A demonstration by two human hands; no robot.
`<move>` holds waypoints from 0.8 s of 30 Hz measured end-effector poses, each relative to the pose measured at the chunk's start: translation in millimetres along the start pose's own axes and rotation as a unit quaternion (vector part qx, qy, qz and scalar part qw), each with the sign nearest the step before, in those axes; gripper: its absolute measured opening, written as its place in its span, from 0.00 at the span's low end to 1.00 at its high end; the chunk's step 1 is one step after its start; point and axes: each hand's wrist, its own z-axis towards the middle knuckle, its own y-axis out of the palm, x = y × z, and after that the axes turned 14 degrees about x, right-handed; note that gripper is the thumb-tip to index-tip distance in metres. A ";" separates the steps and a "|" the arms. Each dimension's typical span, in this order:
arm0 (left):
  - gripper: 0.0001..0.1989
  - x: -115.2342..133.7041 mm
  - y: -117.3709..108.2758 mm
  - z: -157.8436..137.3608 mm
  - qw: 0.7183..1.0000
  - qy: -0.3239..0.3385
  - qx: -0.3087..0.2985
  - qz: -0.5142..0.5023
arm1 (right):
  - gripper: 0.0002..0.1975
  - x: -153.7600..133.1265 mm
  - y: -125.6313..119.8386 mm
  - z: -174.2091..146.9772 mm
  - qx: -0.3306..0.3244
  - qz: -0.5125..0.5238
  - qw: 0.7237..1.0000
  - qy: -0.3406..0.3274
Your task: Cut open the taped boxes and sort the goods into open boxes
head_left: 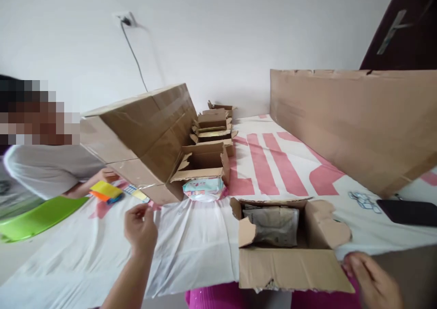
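My left hand (141, 227) is raised over the white cloth, its fingers curled together near the end of a yellow and blue-white card (136, 193). Whatever it may hold is too small to make out. At the right front corner of an open cardboard box (290, 268) is my right hand (373, 277), thumb and fingers pressed together. I cannot tell whether it grips the box's flap or something thin. Inside this box stands a grey printed packet (276, 225). The box's flaps are folded outward, and its front hangs over the table edge above my lap.
Open cardboard boxes (205, 163) run in a row toward the wall beside a large carton (136, 136). A wipes packet (205, 189) lies before them. A cardboard panel (355, 122) and dark phone (408, 212) are right. A person (51, 168) sits left, hand near yellow-orange blocks (105, 190).
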 end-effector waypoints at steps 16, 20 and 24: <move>0.22 173.5 -30.1 -192.1 0.687 0.566 -0.455 0.034 | 0.27 -87.5 43.3 48.6 -0.110 -0.166 0.943 -0.266; 0.43 141.9 -16.8 -178.3 0.722 0.547 -0.418 0.070 | 0.35 -80.1 32.8 48.6 -0.169 -0.162 0.937 -0.259; 0.58 125.8 -3.6 -161.5 0.712 0.482 -0.508 0.047 | 0.45 -89.7 27.3 61.2 -0.251 -0.145 0.930 -0.223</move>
